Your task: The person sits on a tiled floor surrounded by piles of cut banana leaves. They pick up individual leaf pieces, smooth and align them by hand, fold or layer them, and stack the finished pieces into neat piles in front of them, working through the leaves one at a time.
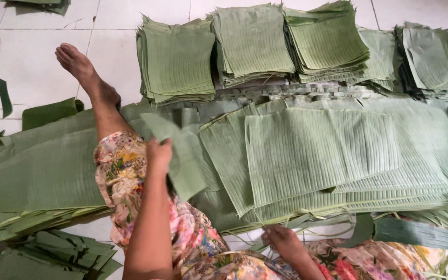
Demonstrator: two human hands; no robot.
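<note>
I look down from my head camera at a white tiled floor [37,46] covered in green banana leaves. My left hand [159,154] is raised and closed around one loose cut piece of green banana leaf [182,161], held up just above my flowered trouser leg [125,176]. My right hand [282,239] rests low near my lap, its fingers pinched on the frayed near edge of the broad layered spread of long uncut green leaf sheets [317,155] that lies across the floor in front of me. Beyond that spread stand the finished squares: I count five neat stacks of trimmed green leaf squares [177,59] in a row along the far side, side by side and partly touching. Judging by this, a good share is already cut and stacked, yet the uncut spread is thick and wide, so I judge much remains. On my left lies one more heap of long leaf sheets [37,176], with a pile of dark green trimmings [53,256] near it. One bare foot [79,65] stretches out toward the stacks.
</note>
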